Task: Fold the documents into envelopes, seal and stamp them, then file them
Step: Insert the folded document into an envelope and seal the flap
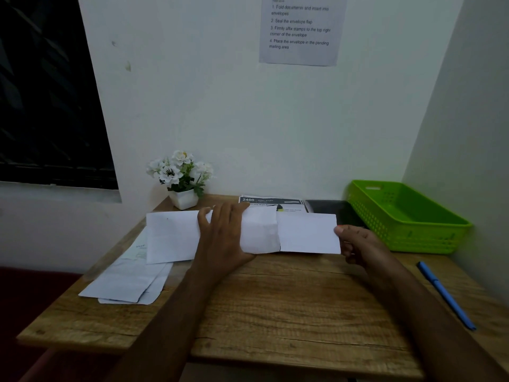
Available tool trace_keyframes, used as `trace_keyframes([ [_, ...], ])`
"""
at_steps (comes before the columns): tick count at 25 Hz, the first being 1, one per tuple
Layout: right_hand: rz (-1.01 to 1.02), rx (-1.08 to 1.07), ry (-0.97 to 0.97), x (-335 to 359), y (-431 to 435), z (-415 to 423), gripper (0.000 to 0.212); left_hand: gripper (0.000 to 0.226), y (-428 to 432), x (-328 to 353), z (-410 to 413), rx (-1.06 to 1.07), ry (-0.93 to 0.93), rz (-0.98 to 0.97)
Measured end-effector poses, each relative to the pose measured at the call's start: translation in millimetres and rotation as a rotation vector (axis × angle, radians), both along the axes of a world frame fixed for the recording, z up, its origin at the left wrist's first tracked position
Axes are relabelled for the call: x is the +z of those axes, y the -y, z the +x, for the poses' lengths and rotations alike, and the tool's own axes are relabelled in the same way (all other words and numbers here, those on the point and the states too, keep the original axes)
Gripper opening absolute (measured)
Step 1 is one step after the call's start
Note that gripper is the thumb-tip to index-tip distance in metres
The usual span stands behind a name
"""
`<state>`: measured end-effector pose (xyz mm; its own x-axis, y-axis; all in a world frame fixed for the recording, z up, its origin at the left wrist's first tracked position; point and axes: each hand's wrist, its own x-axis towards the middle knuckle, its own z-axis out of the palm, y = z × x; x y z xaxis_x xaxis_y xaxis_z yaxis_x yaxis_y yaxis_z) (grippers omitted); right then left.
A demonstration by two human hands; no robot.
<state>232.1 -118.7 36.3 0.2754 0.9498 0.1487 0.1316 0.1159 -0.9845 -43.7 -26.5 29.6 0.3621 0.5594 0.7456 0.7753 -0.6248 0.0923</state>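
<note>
A white envelope is held just above the wooden desk, its open end to the right. My left hand grips it around the middle, fingers over the top edge. A folded white document sticks out of the envelope's right end. My right hand pinches that document's right edge between thumb and fingers. Several more white envelopes lie stacked at the desk's left side. A printed sheet reading "2400" lies at the back, partly hidden behind the held paper.
A green plastic basket stands at the back right corner. A blue pen lies near the right edge. A white pot of flowers sits at the back left. A dark folder lies beside the basket. An instruction sheet hangs on the wall.
</note>
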Motion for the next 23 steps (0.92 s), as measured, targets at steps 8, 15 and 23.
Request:
trace_keyframes([
  [8,0.074,0.003,-0.037,-6,-5,-1,0.009,0.088,3,0,1,-0.004,-0.05,-0.01],
  [15,0.119,-0.007,-0.056,-13,-9,-4,0.021,0.088,6,0,4,-0.014,-0.101,-0.024],
  [23,0.142,0.048,0.022,-15,-10,-15,0.005,0.09,11,-3,13,-0.063,-0.147,0.0],
])
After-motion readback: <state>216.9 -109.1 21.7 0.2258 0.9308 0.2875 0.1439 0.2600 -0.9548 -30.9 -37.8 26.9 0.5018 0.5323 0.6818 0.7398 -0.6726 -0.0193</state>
